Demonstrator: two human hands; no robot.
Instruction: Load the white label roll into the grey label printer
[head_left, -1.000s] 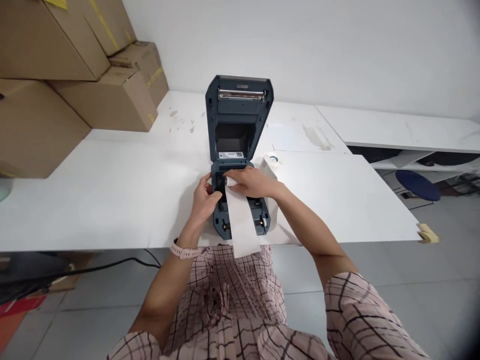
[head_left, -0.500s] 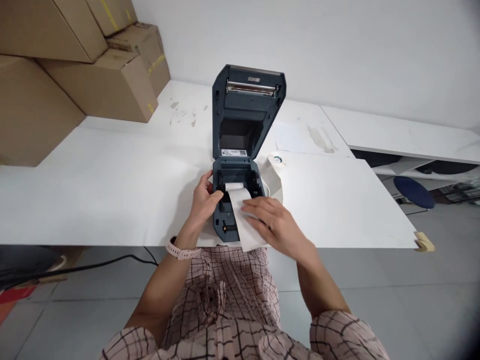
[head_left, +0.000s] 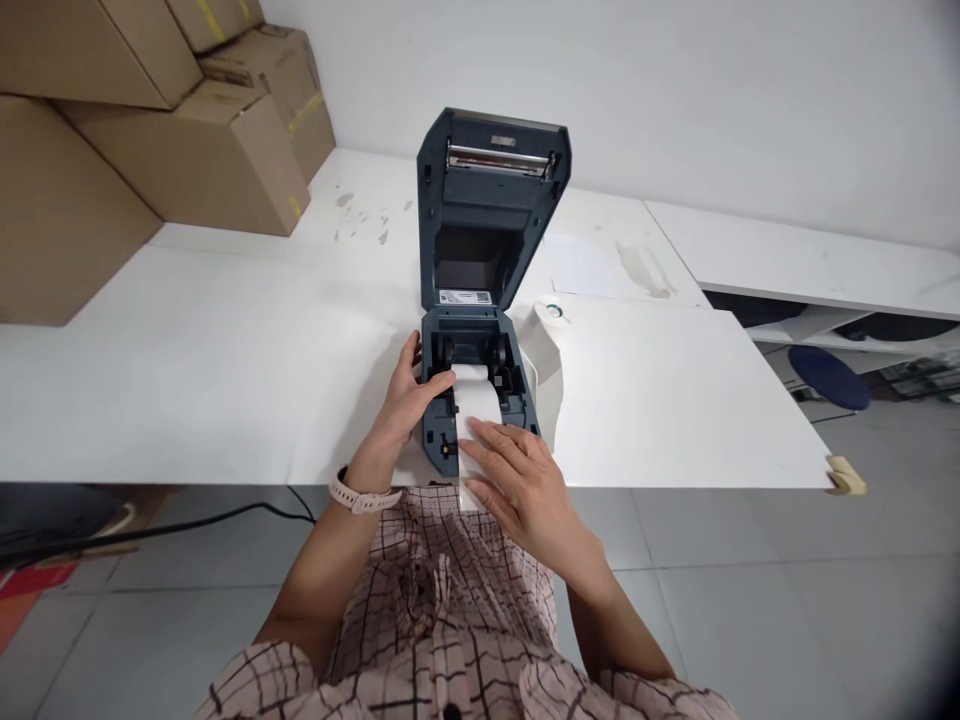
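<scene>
From the head camera I see a dark grey label printer (head_left: 480,400) sitting at the near edge of a white table (head_left: 187,380), its lid (head_left: 491,205) swung up and standing nearly upright, so the metal roller bar at the top of the lid faces me. Inside the open bay lies a roll of white paper (head_left: 471,374), and a strip of that paper (head_left: 480,410) runs out of the bay toward me over the front of the printer. The left hand (head_left: 405,405) rests against the printer's left side, fingers loosely curled around the housing and the thumb hooked over the inner edge, touching the left end of the roll. The right hand (head_left: 525,485) lies flat and open on the strip near the printer's front edge, fingers spread and stretched forward, gripping nothing; it covers the strip's lower part, so I cannot tell where the strip ends. A pale watch (head_left: 362,497) sits on the left wrist. Just beside the printer on its right stands a second white roll (head_left: 546,318) on the table. Stacked cardboard boxes (head_left: 150,130) fill the far left of the table against the white wall, and a dark blue stool (head_left: 829,375) shows beyond the table on the right.
</scene>
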